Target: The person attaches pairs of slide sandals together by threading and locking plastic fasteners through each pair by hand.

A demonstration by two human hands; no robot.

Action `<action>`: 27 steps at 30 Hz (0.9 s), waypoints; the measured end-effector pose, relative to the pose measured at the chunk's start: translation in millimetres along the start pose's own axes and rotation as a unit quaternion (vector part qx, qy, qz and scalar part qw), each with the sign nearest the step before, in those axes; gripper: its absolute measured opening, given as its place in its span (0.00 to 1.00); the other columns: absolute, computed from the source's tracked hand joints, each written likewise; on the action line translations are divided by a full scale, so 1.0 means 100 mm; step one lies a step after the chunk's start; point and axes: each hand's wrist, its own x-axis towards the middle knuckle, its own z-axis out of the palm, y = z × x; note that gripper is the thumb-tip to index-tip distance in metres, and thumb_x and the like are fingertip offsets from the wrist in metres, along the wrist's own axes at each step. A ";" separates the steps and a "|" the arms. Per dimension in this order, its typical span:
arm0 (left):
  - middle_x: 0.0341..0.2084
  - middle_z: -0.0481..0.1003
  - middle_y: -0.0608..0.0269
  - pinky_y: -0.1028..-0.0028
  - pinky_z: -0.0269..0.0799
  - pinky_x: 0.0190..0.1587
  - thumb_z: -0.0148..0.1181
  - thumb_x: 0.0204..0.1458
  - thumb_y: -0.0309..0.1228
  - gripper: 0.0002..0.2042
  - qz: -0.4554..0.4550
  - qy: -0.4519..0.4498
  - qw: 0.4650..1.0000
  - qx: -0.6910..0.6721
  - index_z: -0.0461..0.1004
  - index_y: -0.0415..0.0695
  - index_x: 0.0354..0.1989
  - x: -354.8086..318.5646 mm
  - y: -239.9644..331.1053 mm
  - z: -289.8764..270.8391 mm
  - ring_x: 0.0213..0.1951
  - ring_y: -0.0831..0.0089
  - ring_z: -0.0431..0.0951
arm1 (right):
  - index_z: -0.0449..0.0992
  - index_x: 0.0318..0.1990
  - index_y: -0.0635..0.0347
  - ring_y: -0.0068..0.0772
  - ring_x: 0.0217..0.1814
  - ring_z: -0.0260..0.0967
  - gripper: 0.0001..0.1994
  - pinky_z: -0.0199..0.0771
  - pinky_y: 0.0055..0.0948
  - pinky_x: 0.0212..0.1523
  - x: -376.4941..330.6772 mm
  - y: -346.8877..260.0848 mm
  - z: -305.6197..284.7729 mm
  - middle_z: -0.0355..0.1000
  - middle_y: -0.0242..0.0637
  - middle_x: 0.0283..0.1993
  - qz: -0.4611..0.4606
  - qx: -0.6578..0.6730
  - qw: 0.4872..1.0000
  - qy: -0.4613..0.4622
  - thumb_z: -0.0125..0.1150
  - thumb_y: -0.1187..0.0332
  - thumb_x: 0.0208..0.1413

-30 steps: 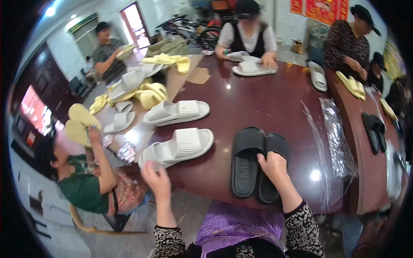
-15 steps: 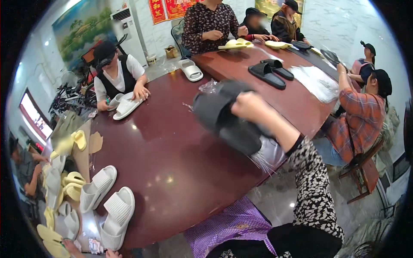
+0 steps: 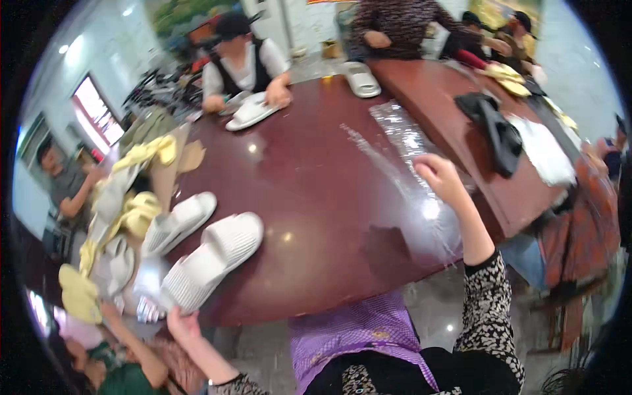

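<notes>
My left hand [image 3: 179, 322] reaches up at the table's near edge and grips the heel end of a white ribbed slipper [image 3: 214, 258] lying on the dark red table [image 3: 309, 191]. A second white slipper [image 3: 179, 220] lies just beyond it. My right hand [image 3: 438, 176] is stretched out to the right, fingers curled on a strip of clear plastic bags [image 3: 401, 135] spread over the tabletop. A pair of black slippers [image 3: 494, 128] lies further right, apart from my hand.
A heap of yellow and white slippers [image 3: 115, 224] crowds the left edge. Across the table a seated person handles a white slipper [image 3: 251, 112]; another white slipper [image 3: 361, 79] lies beyond. A white stack [image 3: 545, 153], yellow slippers [image 3: 503, 71] and several people sit at the right.
My right hand has let go of the black slippers, which now lie on the right part of the table, and has come back onto the plastic. The view swung left again.
</notes>
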 end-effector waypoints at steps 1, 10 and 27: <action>0.40 0.73 0.53 0.60 0.71 0.26 0.56 0.49 0.29 0.18 0.003 -0.018 1.000 -0.005 0.67 0.38 0.49 -0.17 0.01 0.22 0.38 0.57 0.74 | 0.74 0.44 0.68 0.24 0.39 0.71 0.12 0.69 0.22 0.40 -0.07 -0.08 0.20 0.76 0.36 0.37 -0.005 0.013 0.999 -0.044 0.56 0.70 0.55; 0.39 0.74 0.54 0.68 0.72 0.21 0.51 0.55 0.28 0.15 -0.064 -0.156 0.986 -0.008 0.65 0.37 0.50 -0.95 -0.32 0.96 0.32 0.64 0.77 | 0.68 0.50 0.69 0.26 0.36 0.71 0.17 0.72 0.25 0.35 -0.69 -0.46 1.80 0.74 0.38 0.39 0.182 0.336 0.910 -0.162 0.51 0.66 0.59; 0.45 0.73 0.55 0.71 0.71 0.49 0.49 0.58 0.27 0.18 -0.053 -0.310 0.926 0.207 0.64 0.34 0.56 -0.34 -0.31 1.60 0.46 0.67 0.75 | 0.76 0.38 0.67 0.23 0.34 0.70 0.14 0.70 0.24 0.34 -0.20 -0.33 1.18 0.74 0.32 0.33 0.180 0.300 0.918 -0.187 0.57 0.63 0.54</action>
